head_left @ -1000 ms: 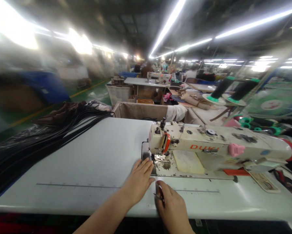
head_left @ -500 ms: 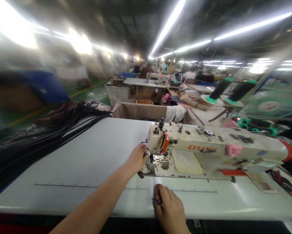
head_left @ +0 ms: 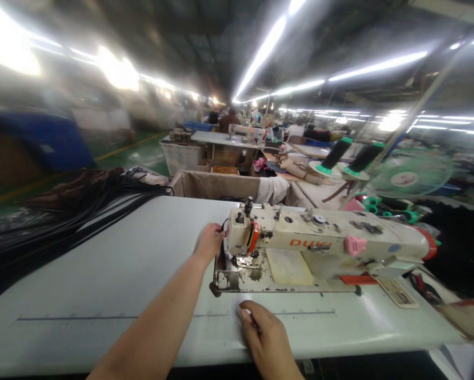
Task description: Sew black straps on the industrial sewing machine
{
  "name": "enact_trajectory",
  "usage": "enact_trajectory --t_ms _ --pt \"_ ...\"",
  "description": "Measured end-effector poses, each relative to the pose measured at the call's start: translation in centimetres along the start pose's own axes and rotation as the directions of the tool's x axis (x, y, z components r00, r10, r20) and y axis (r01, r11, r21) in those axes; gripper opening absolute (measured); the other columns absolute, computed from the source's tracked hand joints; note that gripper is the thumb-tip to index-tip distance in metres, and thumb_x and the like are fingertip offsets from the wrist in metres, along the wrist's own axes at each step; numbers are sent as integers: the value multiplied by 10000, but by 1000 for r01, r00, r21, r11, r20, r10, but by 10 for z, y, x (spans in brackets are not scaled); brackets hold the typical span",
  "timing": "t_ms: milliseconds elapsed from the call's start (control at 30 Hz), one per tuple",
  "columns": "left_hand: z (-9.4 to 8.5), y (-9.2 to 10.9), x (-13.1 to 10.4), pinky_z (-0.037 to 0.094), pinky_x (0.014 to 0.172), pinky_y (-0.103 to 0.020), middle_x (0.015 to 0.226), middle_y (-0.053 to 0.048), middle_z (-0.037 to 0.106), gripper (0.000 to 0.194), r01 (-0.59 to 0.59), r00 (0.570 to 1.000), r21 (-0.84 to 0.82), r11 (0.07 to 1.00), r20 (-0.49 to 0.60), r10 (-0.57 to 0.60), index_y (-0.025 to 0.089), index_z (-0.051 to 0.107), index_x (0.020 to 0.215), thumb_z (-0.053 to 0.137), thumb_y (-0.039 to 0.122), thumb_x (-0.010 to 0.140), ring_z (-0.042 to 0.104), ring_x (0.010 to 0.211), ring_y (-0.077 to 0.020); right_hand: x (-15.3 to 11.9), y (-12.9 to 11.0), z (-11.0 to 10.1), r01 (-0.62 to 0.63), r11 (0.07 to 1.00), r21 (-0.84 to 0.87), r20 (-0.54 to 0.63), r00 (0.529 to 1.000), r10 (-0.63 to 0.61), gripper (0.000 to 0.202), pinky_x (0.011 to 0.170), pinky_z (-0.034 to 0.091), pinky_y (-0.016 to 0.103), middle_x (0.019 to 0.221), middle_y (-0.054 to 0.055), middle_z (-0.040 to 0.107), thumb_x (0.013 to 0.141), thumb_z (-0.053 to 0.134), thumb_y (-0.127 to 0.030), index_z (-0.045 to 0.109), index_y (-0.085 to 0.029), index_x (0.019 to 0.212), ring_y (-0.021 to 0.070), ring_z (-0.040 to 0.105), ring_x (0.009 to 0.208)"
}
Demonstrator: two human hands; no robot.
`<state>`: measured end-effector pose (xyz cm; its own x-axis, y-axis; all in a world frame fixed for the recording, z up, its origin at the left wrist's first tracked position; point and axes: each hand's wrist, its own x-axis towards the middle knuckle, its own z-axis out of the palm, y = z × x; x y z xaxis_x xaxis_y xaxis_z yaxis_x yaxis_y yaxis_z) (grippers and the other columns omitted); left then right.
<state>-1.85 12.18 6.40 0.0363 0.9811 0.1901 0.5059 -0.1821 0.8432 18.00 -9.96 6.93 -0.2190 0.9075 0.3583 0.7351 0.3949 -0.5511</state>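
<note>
A white sewing machine (head_left: 276, 237) with orange trim stands on the pale table. My left hand (head_left: 210, 241) reaches to the left end of its head, above the stitching plate. Those fingers are curled together at the machine's edge, and what they pinch, if anything, is hidden. In front of the machine bed, over the printed ruler (head_left: 142, 317), my right hand (head_left: 269, 335) is closed around a small dark metal tool (head_left: 256, 323). Most of that tool is covered by the fingers. A metal presser foot (head_left: 245, 260) sits under the machine head.
Long black strips (head_left: 102, 224) drape over the table's left side. Behind the table stands a fabric-lined bin (head_left: 221, 184). Black thread cones (head_left: 335, 153) and a green fan (head_left: 409, 177) are at the back right. A pink clip-like piece (head_left: 354, 245) is on the machine.
My left hand has risen from beside the needle area to higher at the machine head's left edge. My right hand stays before the bed, turned slightly. The view has shifted right.
</note>
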Motion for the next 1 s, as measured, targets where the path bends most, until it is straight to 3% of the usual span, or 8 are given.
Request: enact_trajectory --t_ms 67,200,400,500,633,800,900,1000 --pt "-15 -6 -14 455 1041 -442 1080 -129 727 229 113 992 -143 983 -32 -119 165 693 873 578 363 866 619 1127 -291 11 14 -15 -39 999 -30 -50 998 37 271 741 555 279 910 35 739 1047 422 -259 691 -239 1072 185 713 826" --pt "-43 -12 -55 541 897 -365 923 -91 741 392 249 968 -412 876 81 -237 182 658 836 541 556 852 691 938 -238 43 59 -49 -180 919 -350 -200 973 114 345 910 559 352 1115 106 726 992 437 -184 710 -182 1202 235 694 1024" --pt "-77 -11 -116 526 762 -331 862 -69 730 422 382 924 -486 786 190 -332 169 651 921 654 575 807 652 754 -190 85 100 -69 -176 818 -547 -95 984 148 339 962 531 382 1233 138 714 968 579 -268 696 -163 1267 272 654 1120" --pt "-93 -16 -143 513 842 -361 918 -58 715 332 316 949 -340 886 123 -291 200 647 884 582 526 896 655 864 -216 82 99 -62 -165 800 -576 -64 985 157 294 902 538 367 1142 125 743 969 575 -246 722 -175 1213 274 667 1083" --pt "-109 -29 -181 485 974 -429 1087 -86 669 329 59 998 23 998 -12 -59 223 613 740 496 438 958 625 1049 -264 54 84 -52 -209 757 -619 -106 977 183 330 802 550 388 1089 143 739 975 494 -209 712 -149 1215 301 689 1020" --pt "-123 -30 -220 501 993 -481 1111 -86 640 288 -95 995 420 902 25 93 238 590 687 498 298 954 611 1110 -288 17 57 -45 -253 717 -650 -169 967 189 351 624 537 332 1017 88 755 1008 476 -328 702 -200 1245 242 726 804" --pt "-126 -22 -224 540 952 -479 1099 -86 645 271 -119 993 529 840 47 111 234 538 663 510 250 932 636 1065 -282 10 38 -35 -148 786 -600 -163 985 60 355 618 538 302 1020 80 748 1018 490 -356 688 -209 1274 224 720 803" --pt "-119 -15 -214 551 986 -493 1105 -91 671 121 -127 989 563 817 11 146 231 593 807 532 228 912 653 1079 -288 17 19 -19 29 832 -554 -80 993 -88 380 692 562 293 1047 80 736 1002 531 -292 633 -226 1362 225 704 866"
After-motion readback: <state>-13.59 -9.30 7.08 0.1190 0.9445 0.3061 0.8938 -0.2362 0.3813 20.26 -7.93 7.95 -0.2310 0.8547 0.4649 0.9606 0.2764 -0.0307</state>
